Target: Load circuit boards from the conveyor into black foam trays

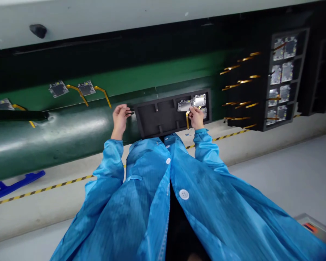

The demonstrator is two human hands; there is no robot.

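A black foam tray (157, 117) lies on the green conveyor belt in front of me. My left hand (120, 116) grips the tray's left edge, fingers curled around it. My right hand (197, 116) is closed on a small circuit board (185, 106) with a yellow flex cable (187, 121), at the tray's right pockets. Another silver board (200, 100) sits in the pocket just behind it. The tray's left and middle pockets hold nothing. Blue coat sleeves cover both my arms.
Two loose boards with yellow cables (70, 88) lie on the green belt (70, 127) at the left. A black tray filled with several boards (284, 76) stands at the right, yellow cables sticking out beside it. A blue plastic piece (13, 185) lies at lower left.
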